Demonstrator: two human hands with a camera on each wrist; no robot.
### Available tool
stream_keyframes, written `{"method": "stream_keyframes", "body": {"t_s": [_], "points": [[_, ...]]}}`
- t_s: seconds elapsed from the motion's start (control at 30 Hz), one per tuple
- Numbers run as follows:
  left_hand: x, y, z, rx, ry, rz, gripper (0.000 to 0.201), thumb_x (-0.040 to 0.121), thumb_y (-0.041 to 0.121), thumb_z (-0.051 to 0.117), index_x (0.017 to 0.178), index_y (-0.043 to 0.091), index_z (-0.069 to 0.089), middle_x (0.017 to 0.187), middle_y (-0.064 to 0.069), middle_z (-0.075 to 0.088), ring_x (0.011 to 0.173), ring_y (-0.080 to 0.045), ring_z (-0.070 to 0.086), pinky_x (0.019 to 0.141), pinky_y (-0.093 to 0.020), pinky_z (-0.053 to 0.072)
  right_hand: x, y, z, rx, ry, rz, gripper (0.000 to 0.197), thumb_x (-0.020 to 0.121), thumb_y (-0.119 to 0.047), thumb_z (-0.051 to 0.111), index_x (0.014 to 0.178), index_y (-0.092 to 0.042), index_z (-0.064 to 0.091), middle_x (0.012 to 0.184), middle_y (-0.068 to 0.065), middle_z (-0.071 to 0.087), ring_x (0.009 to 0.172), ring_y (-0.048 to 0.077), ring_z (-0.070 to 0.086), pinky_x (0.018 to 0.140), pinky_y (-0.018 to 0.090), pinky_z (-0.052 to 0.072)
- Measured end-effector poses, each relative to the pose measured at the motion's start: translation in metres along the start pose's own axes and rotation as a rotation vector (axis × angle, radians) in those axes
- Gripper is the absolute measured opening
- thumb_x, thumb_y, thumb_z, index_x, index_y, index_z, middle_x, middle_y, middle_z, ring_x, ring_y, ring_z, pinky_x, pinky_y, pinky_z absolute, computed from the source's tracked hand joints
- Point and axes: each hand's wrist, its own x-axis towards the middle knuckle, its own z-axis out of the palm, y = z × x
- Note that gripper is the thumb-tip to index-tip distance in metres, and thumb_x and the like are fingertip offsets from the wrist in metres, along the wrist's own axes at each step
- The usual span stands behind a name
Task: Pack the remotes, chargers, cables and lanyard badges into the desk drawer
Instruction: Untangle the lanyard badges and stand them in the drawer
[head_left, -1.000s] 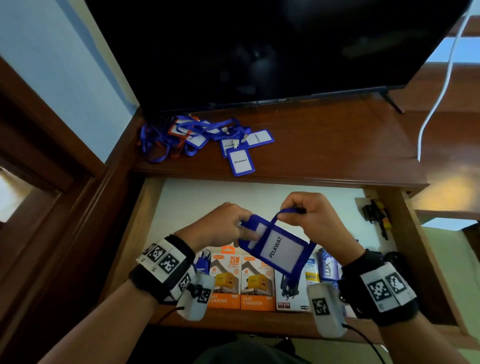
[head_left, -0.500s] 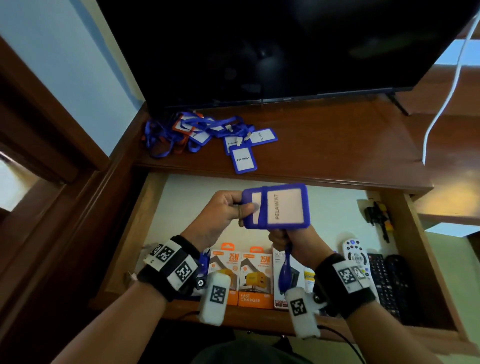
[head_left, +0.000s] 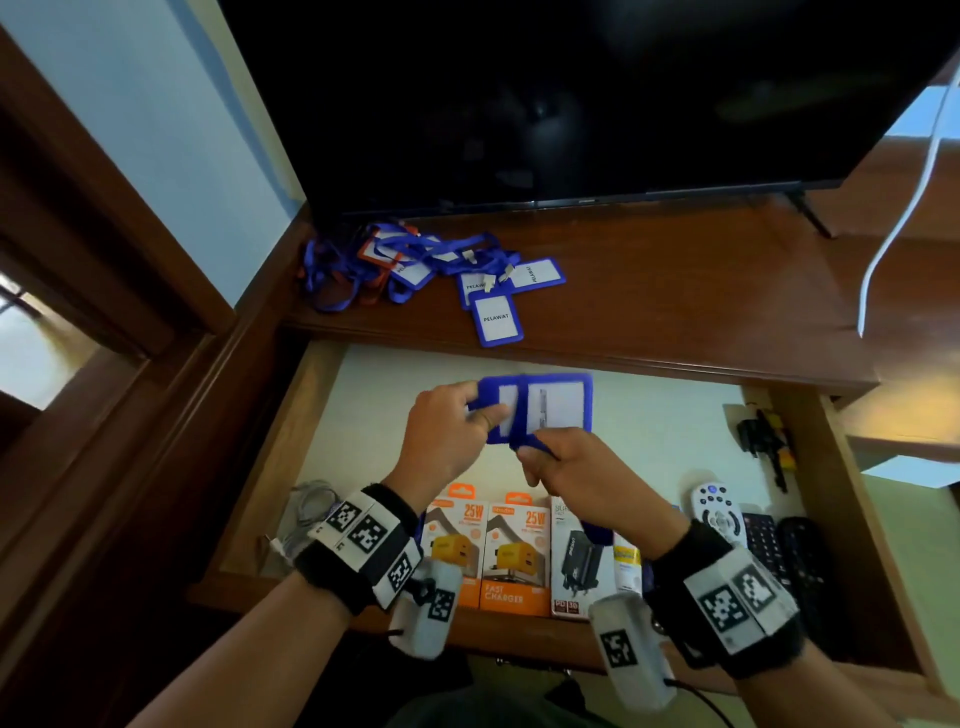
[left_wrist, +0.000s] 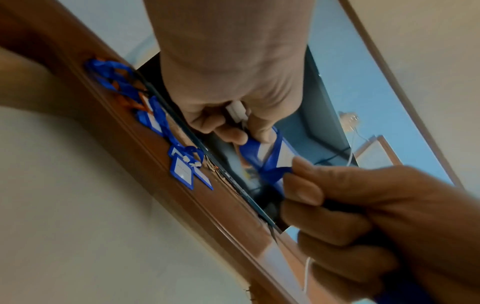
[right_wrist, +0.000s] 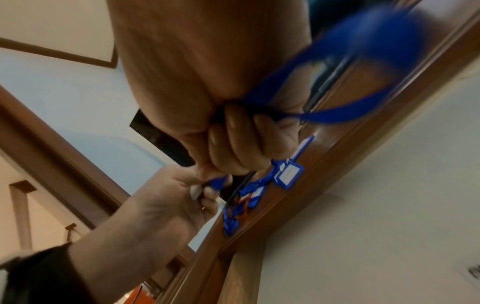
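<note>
Head view: left hand (head_left: 447, 441) pinches blue badge holders (head_left: 540, 408); right hand (head_left: 576, 473) fists lanyard strap (right_wrist: 335, 115). Strap, blurred, probably slack, could snag charger boxes (head_left: 488, 551) at 6 o'clock.

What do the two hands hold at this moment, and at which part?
The left hand pinches the left edge of two blue badges. The right hand grips their blue strap just below them.
</note>
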Motion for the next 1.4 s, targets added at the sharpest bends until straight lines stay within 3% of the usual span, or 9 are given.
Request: {"method": "stream_keyframes", "body": {"t_s": [0.17, 0.4, 0.5, 0.63, 0.73, 0.9, 1.13, 1.23, 1.4], "points": [[-0.006, -0.008, -0.010, 0.270, -0.341, 0.096, 0.018, 0.088, 0.034, 0.064, 0.091, 0.017, 0.068, 0.084, 0.001, 0.068, 0.078, -0.016, 0.062, 0.075, -0.039, 0.051, 0.002, 0.005, -0.016, -0.064, -0.026, -0.021, 0.039, 0.098, -0.021, 0.049, 0.059, -0.018, 0.050, 0.058, -0.006, 0.050, 0.052, 0.006, 0.044, 0.055, 0.022, 0.036], [-0.013, -0.003, -0.035, 0.110, -0.713, 0.050, 0.010, 0.087, 0.020, 0.067, 0.095, 0.022, 0.070, 0.097, 0.004, 0.070, 0.092, -0.012, 0.065, 0.085, -0.032, 0.051, 0.003, 0.010, -0.019, 0.163, -0.108, -0.011, 0.034, 0.097, -0.019, 0.052, 0.064, -0.009, 0.056, 0.047, -0.008, 0.045, 0.042, 0.003, 0.037, 0.046, 0.014, 0.032], [-0.017, -0.001, -0.044, -0.216, -0.644, 0.033, 0.023, 0.086, 0.004, 0.064, 0.091, 0.025, 0.069, 0.093, 0.010, 0.071, 0.093, -0.005, 0.066, 0.081, -0.019, 0.050, 0.004, 0.011, -0.013, 0.326, -0.087, -0.018, 0.029, 0.095, -0.023, 0.053, 0.070, -0.009, 0.057, 0.056, -0.001, 0.053, 0.050, 0.012, 0.049, 0.050, 0.020, 0.039], [-0.019, -0.001, -0.043, -0.494, -0.391, 0.037, 0.027, 0.089, -0.001, 0.057, 0.100, 0.020, 0.068, 0.101, 0.002, 0.071, 0.101, -0.013, 0.065, 0.088, -0.025, 0.050, 0.008, 0.009, 0.001, 0.557, -0.047, 0.045, 0.032, 0.094, 0.008, 0.044, 0.079, -0.019, 0.052, 0.062, -0.010, 0.062, 0.060, 0.001, 0.060, 0.055, 0.009, 0.049], [-0.019, -0.004, -0.039, -0.612, -0.217, 0.028, 0.024, 0.091, -0.001, 0.054, 0.105, 0.013, 0.067, 0.108, -0.005, 0.066, 0.103, -0.020, 0.061, 0.087, -0.028, 0.050, 0.015, -0.002, 0.013, 0.600, -0.043, 0.050, 0.036, 0.097, 0.004, 0.040, 0.067, -0.017, 0.041, 0.048, -0.012, 0.047, 0.040, 0.004, 0.045, 0.043, 0.011, 0.038], [-0.024, -0.013, -0.039, -0.743, -0.081, -0.081, 0.025, 0.094, 0.004, 0.050, 0.115, 0.006, 0.063, 0.113, -0.015, 0.068, 0.109, -0.025, 0.063, 0.092, -0.033, 0.052, 0.034, -0.016, 0.033, 0.687, -0.145, 0.046, 0.035, 0.099, -0.009, 0.038, 0.064, -0.011, 0.040, 0.047, -0.002, 0.036, 0.043, 0.010, 0.029, 0.046, 0.020, 0.028], [-0.020, -0.052, -0.076, -0.543, -0.182, -0.139, 0.021, 0.089, -0.005, 0.054, 0.098, 0.008, 0.067, 0.090, 0.001, 0.070, 0.081, 0.002, 0.066, 0.071, -0.009, 0.048, 0.058, 0.004, 0.047, 0.538, -0.220, 0.019, 0.027, 0.098, -0.015, 0.049, 0.077, -0.015, 0.068, 0.061, 0.011, 0.055, 0.053, 0.023, 0.046, 0.050, 0.024, 0.038], [-0.007, -0.081, -0.094, -0.365, -0.324, -0.207, 0.016, 0.085, -0.002, 0.061, 0.091, 0.010, 0.070, 0.086, 0.000, 0.072, 0.084, -0.008, 0.069, 0.075, -0.020, 0.053, 0.080, 0.016, 0.041, 0.462, -0.100, 0.131, 0.027, 0.095, -0.012, 0.052, 0.074, 0.002, 0.063, 0.059, 0.019, 0.047, 0.054, 0.027, 0.037, 0.047, 0.025, 0.030], [0.020, -0.126, -0.109, 0.434, -0.675, -0.187, 0.018, 0.083, 0.024, 0.069, 0.081, 0.006, 0.068, 0.083, -0.007, 0.067, 0.075, -0.021, 0.064, 0.068, -0.034, 0.051, 0.124, 0.038, 0.024, 0.367, 0.167, 0.317, 0.027, 0.091, -0.011, 0.057, 0.064, -0.011, 0.062, 0.057, 0.005, 0.049, 0.053, 0.020, 0.039, 0.049, 0.026, 0.028]]}}
